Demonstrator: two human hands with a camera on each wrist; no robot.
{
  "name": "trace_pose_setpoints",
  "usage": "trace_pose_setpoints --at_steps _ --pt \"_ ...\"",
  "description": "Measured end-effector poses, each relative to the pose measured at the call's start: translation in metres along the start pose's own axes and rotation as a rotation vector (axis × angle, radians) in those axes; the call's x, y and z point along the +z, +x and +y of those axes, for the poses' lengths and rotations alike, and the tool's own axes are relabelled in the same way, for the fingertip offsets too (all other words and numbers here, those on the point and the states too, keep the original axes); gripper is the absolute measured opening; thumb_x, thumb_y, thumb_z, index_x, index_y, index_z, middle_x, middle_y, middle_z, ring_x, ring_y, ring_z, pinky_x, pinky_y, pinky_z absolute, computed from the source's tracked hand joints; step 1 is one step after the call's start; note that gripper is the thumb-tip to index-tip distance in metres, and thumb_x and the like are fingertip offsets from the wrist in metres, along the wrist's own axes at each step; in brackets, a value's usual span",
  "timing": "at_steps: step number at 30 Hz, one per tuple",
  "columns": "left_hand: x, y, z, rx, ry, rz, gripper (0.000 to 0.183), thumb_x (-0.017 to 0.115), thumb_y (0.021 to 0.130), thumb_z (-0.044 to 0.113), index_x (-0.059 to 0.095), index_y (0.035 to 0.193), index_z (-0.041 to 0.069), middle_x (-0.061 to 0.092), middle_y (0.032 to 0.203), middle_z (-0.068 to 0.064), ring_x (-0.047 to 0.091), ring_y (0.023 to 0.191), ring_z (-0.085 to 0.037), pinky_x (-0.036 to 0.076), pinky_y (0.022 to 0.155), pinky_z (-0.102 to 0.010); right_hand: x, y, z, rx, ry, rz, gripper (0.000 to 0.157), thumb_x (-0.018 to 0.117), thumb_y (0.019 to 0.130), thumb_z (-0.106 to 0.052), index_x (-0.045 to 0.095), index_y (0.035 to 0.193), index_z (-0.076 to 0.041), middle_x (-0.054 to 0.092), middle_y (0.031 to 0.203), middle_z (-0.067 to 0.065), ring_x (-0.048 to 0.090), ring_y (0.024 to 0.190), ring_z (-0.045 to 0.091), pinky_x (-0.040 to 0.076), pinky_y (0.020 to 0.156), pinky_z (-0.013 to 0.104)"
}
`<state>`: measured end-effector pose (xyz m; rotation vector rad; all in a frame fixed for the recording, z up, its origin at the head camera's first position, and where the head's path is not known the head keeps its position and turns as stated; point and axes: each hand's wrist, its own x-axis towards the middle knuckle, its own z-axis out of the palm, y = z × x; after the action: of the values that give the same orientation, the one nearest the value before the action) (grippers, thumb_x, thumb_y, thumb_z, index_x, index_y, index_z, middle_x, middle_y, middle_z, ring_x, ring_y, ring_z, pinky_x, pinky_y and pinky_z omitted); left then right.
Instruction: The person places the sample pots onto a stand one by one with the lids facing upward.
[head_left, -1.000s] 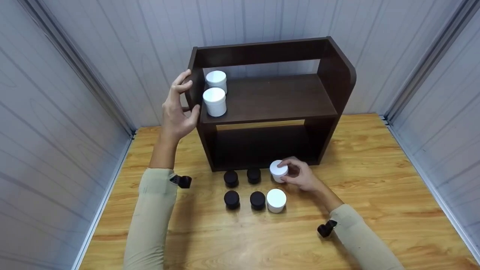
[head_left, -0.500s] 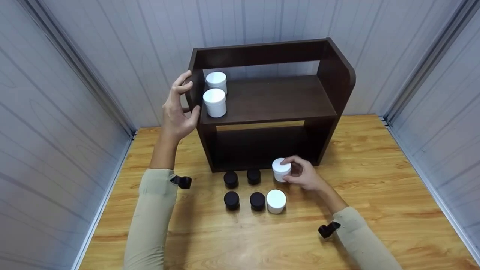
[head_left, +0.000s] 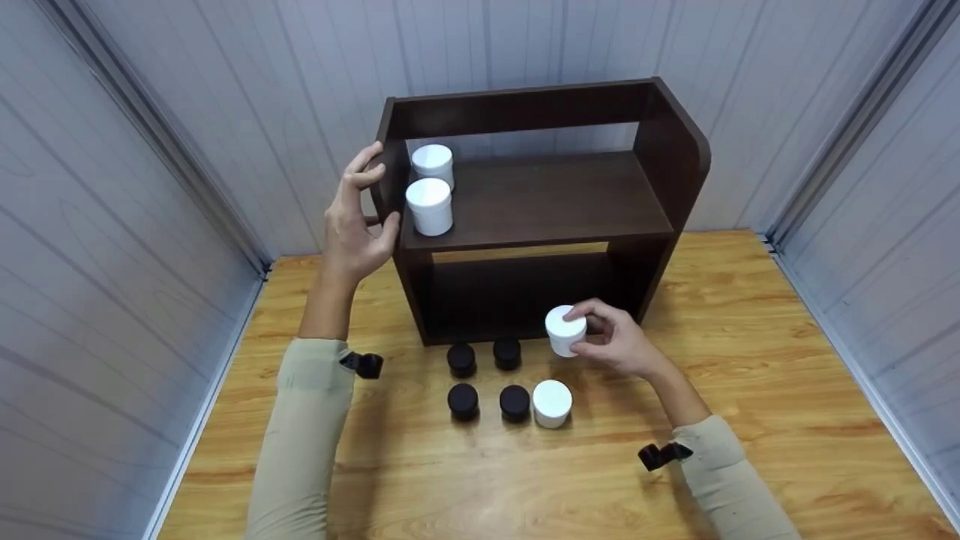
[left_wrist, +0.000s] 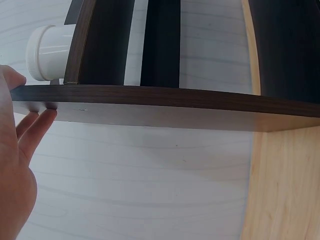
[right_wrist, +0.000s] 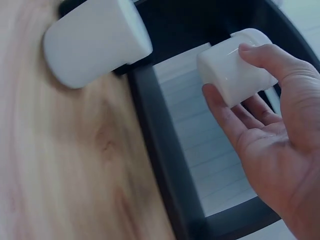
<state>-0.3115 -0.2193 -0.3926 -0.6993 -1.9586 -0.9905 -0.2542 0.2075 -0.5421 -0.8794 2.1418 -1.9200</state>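
Observation:
My right hand [head_left: 615,343] pinches a white lidded jar [head_left: 566,331] between thumb and fingers, slightly above the table by the lower opening of a dark brown shelf [head_left: 555,195]. In the right wrist view this jar [right_wrist: 232,67] appears tilted in the fingers. My left hand [head_left: 356,217] grips the shelf's left side panel; in the left wrist view, fingertips [left_wrist: 42,125] press its outer face and another digit lies over the edge. Two white jars [head_left: 430,206] stand one behind the other at the left end of the upper board. Another white jar [head_left: 552,403] stands on the table.
Several small black-lidded jars [head_left: 463,402] stand in two rows before the shelf, left of the white jar on the table. The wooden table [head_left: 450,480] is bounded by pale panelled walls [head_left: 112,225] at the back and sides.
My right hand has lifted the white jar off the table and moved it slightly right and up. The left hand stays on the shelf's side panel.

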Motion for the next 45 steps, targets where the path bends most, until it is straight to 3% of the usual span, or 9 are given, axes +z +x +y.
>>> trace_pose_setpoints --at_steps 6,13,22,34,41,45 --pt "-0.001 -0.001 -0.001 -0.006 0.014 0.000 0.055 0.069 0.089 -0.010 0.058 0.141 0.007 0.057 0.170 -0.015 0.064 0.152 -0.032 0.062 0.111 -0.036 0.000 0.002 -0.021 0.020 -0.032 -0.060 0.045 0.082 0.092 0.011 0.061 0.131 0.019 0.063 0.134 -0.007 0.070 0.124 0.001 0.066 0.099 0.024" --pt "0.000 -0.001 0.000 -0.011 0.002 0.002 0.055 0.069 0.090 -0.009 0.059 0.141 0.008 0.057 0.170 -0.015 0.064 0.152 -0.033 0.057 0.122 -0.047 0.000 0.002 -0.044 0.004 -0.061 -0.113 0.041 0.083 0.094 0.008 0.065 0.130 0.014 0.063 0.136 0.014 0.071 0.124 0.004 0.067 0.097 0.026" --pt "0.002 -0.001 0.000 0.003 -0.011 0.013 0.055 0.070 0.089 -0.009 0.059 0.140 0.007 0.058 0.168 -0.017 0.066 0.149 -0.035 0.055 0.125 -0.049 -0.004 0.005 -0.065 -0.098 -0.024 -0.099 0.041 0.079 0.093 0.015 0.062 0.130 0.019 0.064 0.137 -0.012 0.071 0.125 0.004 0.068 0.094 0.025" --pt "0.000 0.000 0.000 0.001 -0.020 0.006 0.054 0.069 0.089 -0.010 0.059 0.140 0.007 0.057 0.169 -0.017 0.064 0.152 -0.036 0.053 0.127 -0.049 -0.002 0.023 -0.106 -0.191 0.013 -0.038 0.045 0.077 0.091 0.020 0.058 0.132 0.021 0.066 0.140 -0.009 0.072 0.126 0.010 0.069 0.095 0.027" --pt "0.000 0.000 0.001 -0.019 0.002 -0.003 0.054 0.070 0.089 -0.010 0.059 0.139 0.006 0.057 0.170 -0.014 0.065 0.151 -0.032 0.063 0.111 -0.039 0.005 0.036 -0.125 -0.224 0.010 -0.002 0.047 0.078 0.090 0.020 0.059 0.134 0.022 0.065 0.140 -0.006 0.072 0.127 0.012 0.068 0.097 0.028" --pt "0.000 -0.001 0.001 -0.018 -0.005 -0.001 0.054 0.070 0.089 -0.010 0.059 0.139 0.006 0.057 0.170 -0.015 0.065 0.151 -0.033 0.061 0.116 -0.041 0.006 0.041 -0.133 -0.229 0.009 0.022 0.048 0.078 0.090 0.020 0.059 0.135 0.021 0.066 0.141 -0.007 0.072 0.128 0.012 0.068 0.098 0.029"
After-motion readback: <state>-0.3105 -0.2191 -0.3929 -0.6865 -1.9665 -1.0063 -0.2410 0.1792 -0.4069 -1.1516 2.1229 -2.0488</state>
